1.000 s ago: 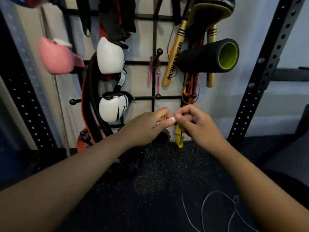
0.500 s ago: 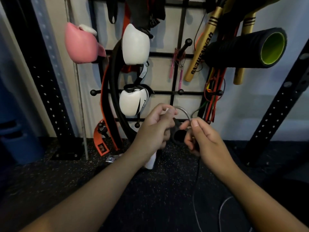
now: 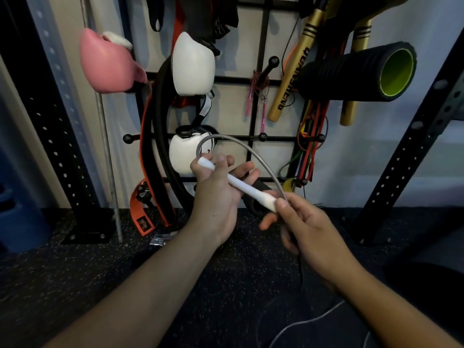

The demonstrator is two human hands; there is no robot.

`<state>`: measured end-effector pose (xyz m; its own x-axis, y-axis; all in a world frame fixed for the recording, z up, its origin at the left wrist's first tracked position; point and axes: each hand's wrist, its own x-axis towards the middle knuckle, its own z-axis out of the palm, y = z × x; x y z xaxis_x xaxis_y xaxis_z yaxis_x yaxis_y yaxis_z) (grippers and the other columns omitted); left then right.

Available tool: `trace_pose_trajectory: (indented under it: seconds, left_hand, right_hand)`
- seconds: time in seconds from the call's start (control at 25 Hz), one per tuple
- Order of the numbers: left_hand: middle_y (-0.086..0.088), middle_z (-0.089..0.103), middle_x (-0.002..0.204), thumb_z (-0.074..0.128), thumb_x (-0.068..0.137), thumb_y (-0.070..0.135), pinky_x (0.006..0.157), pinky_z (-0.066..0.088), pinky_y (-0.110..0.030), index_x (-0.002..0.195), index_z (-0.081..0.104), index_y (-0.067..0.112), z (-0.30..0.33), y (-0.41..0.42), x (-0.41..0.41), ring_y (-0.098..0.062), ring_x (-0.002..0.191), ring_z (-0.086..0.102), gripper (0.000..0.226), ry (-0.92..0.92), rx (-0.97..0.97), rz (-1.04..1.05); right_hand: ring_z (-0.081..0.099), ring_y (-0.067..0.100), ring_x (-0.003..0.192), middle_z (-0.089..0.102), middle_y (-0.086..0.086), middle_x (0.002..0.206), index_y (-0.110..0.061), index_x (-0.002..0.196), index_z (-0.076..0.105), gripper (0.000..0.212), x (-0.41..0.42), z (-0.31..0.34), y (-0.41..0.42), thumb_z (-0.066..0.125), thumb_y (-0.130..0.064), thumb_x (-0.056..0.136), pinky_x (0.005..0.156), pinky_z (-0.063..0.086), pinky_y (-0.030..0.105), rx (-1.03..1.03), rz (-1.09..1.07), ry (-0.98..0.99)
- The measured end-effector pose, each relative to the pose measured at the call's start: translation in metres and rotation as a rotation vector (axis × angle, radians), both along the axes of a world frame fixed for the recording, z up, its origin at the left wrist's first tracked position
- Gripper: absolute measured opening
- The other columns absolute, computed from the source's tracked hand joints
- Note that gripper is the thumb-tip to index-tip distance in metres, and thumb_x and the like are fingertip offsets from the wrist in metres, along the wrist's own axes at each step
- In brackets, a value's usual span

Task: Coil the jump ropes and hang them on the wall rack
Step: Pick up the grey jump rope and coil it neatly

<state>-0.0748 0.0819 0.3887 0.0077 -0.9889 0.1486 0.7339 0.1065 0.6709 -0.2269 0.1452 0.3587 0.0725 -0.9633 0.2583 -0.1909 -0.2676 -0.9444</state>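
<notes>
At frame centre the left hand [image 3: 216,187] cradles a smooth white jump rope handle [image 3: 236,184] on loosely curled fingers; the right hand [image 3: 308,227] pinches its lower end together with the grey cable [image 3: 253,149], which arcs above in a stiff loop. Behind, the black wire wall rack [image 3: 261,79] carries a ribbed foam roller [image 3: 356,71], and a gold bat [image 3: 291,79] with lettering I cannot read surely. More cable lies on speckled rubber floor [image 3: 75,272], lower right

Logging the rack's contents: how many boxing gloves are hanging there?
3: a pink glove at upper left, a white glove right of it, and another white glove below, behind the left hand. More may be hidden.
</notes>
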Motion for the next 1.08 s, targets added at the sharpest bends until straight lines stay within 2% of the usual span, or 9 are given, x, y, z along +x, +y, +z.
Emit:
trace_pose_trajectory:
  seconds: [0.16,0.24,0.32,0.4,0.52,0.64,0.76,0.92,1.08]
  left_hand:
    - [-0.017,0.056,0.116,0.053,0.104,0.014,0.087,0.060,-0.050,0.122,0.048,0.012,-0.013,0.006,0.005,-0.036,0.115,0.067,0.019,-0.181,-0.018,-0.213]
    - [-0.019,0.057,0.132,0.068,0.094,0.012,0.088,0.060,-0.048,0.126,0.048,0.014,-0.014,0.002,0.013,-0.037,0.119,0.065,0.038,-0.348,0.004,-0.157]
    - [-0.004,0.054,0.138,0.083,0.082,0.023,0.097,0.055,-0.041,0.142,0.038,0.031,-0.005,-0.005,0.032,-0.023,0.123,0.061,0.075,-0.710,-0.092,0.111]
    - [0.011,0.049,0.142,0.086,0.073,0.045,0.106,0.043,-0.037,0.143,0.037,0.047,0.008,-0.009,0.047,-0.013,0.132,0.047,0.085,-1.258,-0.398,0.243]
    - [0.018,0.063,0.124,0.080,0.071,0.061,0.100,0.050,-0.042,0.128,0.056,0.047,0.011,-0.004,0.037,-0.005,0.113,0.058,0.063,-1.721,-0.537,-0.194]
    - [0.010,0.073,0.092,0.069,0.090,0.049,0.081,0.057,-0.039,0.111,0.067,0.032,0.000,-0.003,0.023,-0.005,0.085,0.067,0.027,-1.592,-0.528,-0.355]
    - [0.013,0.070,0.079,0.055,0.100,0.043,0.048,0.043,-0.016,0.119,0.063,0.026,0.004,-0.001,0.021,0.004,0.053,0.054,0.027,-1.315,-0.338,-0.445]
    - [0.009,0.061,0.079,0.050,0.103,0.040,0.042,0.032,-0.018,0.121,0.057,0.023,0.001,0.007,0.016,-0.002,0.047,0.037,0.026,-1.116,-0.273,-0.503]
    - [0.003,0.057,0.085,0.048,0.104,0.031,0.041,0.032,-0.017,0.128,0.050,0.020,-0.007,0.008,0.006,-0.004,0.048,0.032,0.026,-0.669,-0.176,-0.401]
  right_hand:
    - [0.037,0.011,0.046,0.070,0.003,0.083,-0.028,0.130,0.066,0.030,-0.008,0.003,-0.004,0.048,-0.029,0.106,0.044,0.030,0.024,0.010,-0.018,-0.088]
    - [0.036,0.011,0.048,0.066,-0.001,0.078,-0.028,0.127,0.067,0.029,-0.018,0.008,-0.012,0.048,-0.029,0.106,0.046,0.028,0.024,0.008,-0.053,-0.051]
    - [0.039,0.009,0.049,0.064,-0.006,0.074,-0.030,0.123,0.069,0.026,-0.032,0.018,-0.018,0.048,-0.029,0.107,0.047,0.029,0.024,-0.002,-0.074,0.134]
    - [0.043,0.006,0.051,0.064,-0.008,0.072,-0.031,0.118,0.069,0.023,-0.040,0.024,-0.019,0.050,-0.030,0.105,0.048,0.032,0.022,-0.026,-0.016,0.378]
    - [0.051,0.016,0.059,0.062,-0.009,0.071,-0.033,0.114,0.069,0.020,-0.034,0.021,-0.017,0.053,-0.034,0.103,0.057,0.039,0.028,-0.031,0.094,0.532]
    - [0.047,0.019,0.053,0.062,-0.002,0.069,-0.025,0.113,0.066,0.014,-0.028,0.016,-0.017,0.058,-0.028,0.102,0.051,0.039,0.025,0.003,0.105,0.303]
    - [0.041,0.012,0.047,0.060,0.004,0.066,-0.015,0.108,0.057,0.014,-0.031,0.018,-0.016,0.063,-0.023,0.098,0.045,0.033,0.018,0.040,0.047,0.026]
    - [0.037,0.013,0.044,0.056,0.009,0.068,-0.011,0.101,0.058,0.011,-0.027,0.015,-0.012,0.061,-0.021,0.098,0.042,0.030,0.021,0.041,0.105,-0.133]
    - [0.037,0.018,0.042,0.060,0.010,0.069,-0.017,0.101,0.063,0.015,-0.033,0.010,-0.016,0.052,-0.028,0.105,0.044,0.025,0.026,0.058,0.121,-0.123]
